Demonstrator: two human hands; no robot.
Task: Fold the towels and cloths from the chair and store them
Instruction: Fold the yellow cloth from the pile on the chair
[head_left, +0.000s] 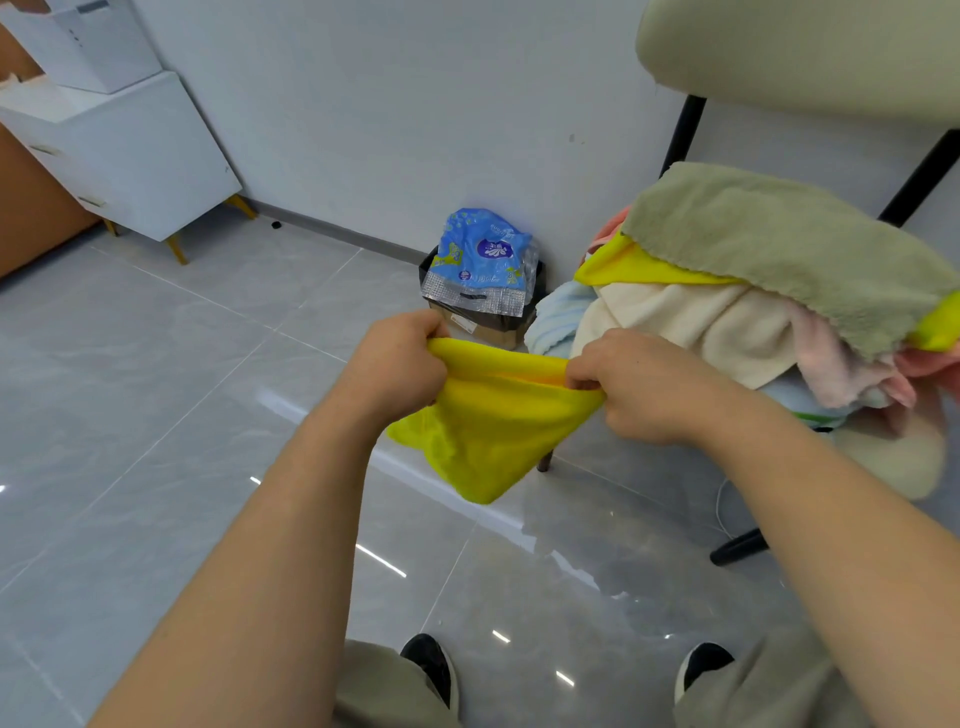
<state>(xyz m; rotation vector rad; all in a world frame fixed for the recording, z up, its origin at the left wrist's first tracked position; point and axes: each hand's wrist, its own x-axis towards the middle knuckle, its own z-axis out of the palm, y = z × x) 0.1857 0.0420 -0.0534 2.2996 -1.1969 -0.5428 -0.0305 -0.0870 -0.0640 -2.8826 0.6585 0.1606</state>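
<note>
The chair (789, 57) is cut off at the right edge, its seat hidden under towels (769, 249).

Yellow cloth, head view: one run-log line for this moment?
step: folding | left hand: grips yellow cloth top edge | right hand: grips same edge | yellow cloth: hangs in air | towel pile: unfolded on chair

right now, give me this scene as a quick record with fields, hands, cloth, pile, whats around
left hand: grips top edge of the yellow cloth
right hand: grips the same edge, other end
yellow cloth: hangs bunched between the hands, unfolded
pile: green towel on top, cream towel and pink cloth beneath, on the chair
nearby: blue packet in a bin by the wall; white cabinet at left
</note>
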